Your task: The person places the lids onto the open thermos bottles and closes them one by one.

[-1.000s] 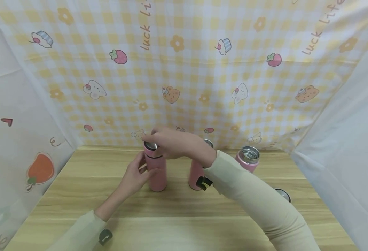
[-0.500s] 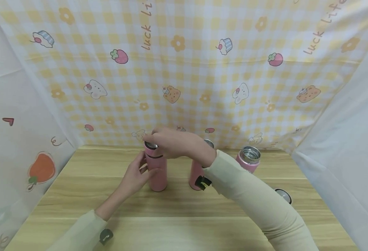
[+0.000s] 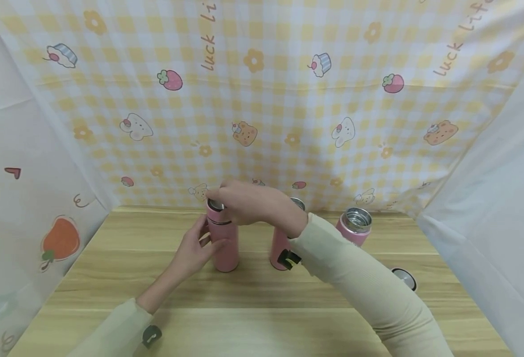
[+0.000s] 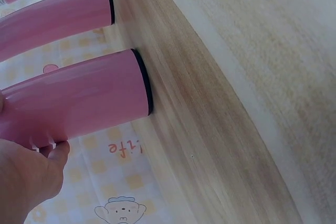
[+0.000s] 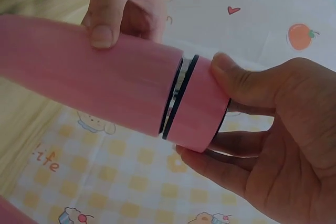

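Note:
A pink thermos bottle (image 3: 226,255) stands upright on the table. My left hand (image 3: 196,250) grips its body from the left, the thumb across the front. My right hand (image 3: 255,206) reaches over from the right and holds the bottle's pink lid (image 5: 199,106) between thumb and fingers. In the right wrist view a narrow gap with bare metal thread shows between lid and body. Behind the right wrist stands a second pink thermos (image 3: 279,250), its top mostly hidden. Farther right is a third pink thermos (image 3: 354,233), its metal mouth uncovered.
A lid (image 3: 404,279) with a dark rim lies on the wooden table (image 3: 244,327), right of the bottles and partly behind the right sleeve. A yellow checked cloth (image 3: 262,99) hangs close behind the bottles, and pale cloths close off both sides.

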A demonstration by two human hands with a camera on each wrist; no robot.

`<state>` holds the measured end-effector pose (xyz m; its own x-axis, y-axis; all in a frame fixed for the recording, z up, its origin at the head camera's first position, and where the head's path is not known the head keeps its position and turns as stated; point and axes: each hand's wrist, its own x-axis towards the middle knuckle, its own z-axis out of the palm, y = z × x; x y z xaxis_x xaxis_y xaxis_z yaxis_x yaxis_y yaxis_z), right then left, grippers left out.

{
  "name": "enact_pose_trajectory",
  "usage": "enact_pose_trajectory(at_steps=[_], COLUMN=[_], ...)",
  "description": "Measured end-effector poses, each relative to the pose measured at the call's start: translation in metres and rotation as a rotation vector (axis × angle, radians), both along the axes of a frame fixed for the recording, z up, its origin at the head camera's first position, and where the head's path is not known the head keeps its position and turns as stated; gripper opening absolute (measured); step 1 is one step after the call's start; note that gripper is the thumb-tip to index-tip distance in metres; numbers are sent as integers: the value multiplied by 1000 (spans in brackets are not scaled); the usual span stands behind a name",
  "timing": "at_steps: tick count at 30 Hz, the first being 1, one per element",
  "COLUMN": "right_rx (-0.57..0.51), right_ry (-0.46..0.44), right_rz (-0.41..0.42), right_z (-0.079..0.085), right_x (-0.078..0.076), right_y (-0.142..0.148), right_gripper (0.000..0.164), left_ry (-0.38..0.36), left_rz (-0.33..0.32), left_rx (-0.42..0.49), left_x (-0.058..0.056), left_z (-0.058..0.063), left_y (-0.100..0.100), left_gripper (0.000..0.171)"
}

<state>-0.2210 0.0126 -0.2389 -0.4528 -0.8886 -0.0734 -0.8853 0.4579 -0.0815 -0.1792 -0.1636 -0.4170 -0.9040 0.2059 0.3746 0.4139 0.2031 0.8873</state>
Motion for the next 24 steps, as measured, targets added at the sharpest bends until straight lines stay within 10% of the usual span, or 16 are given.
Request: enact_pose_trajectory(at_steps=[24], right_rx=[41], right_ry=[-6], right_rz=[-68], right_z=[6], right_x=[3], right_y=[-4], right_gripper=[10], left_ry=[-41], left_rz=[-14], left_rx=[22], left_x=[1], left_z=[2], left_y=[1], left_gripper=[68])
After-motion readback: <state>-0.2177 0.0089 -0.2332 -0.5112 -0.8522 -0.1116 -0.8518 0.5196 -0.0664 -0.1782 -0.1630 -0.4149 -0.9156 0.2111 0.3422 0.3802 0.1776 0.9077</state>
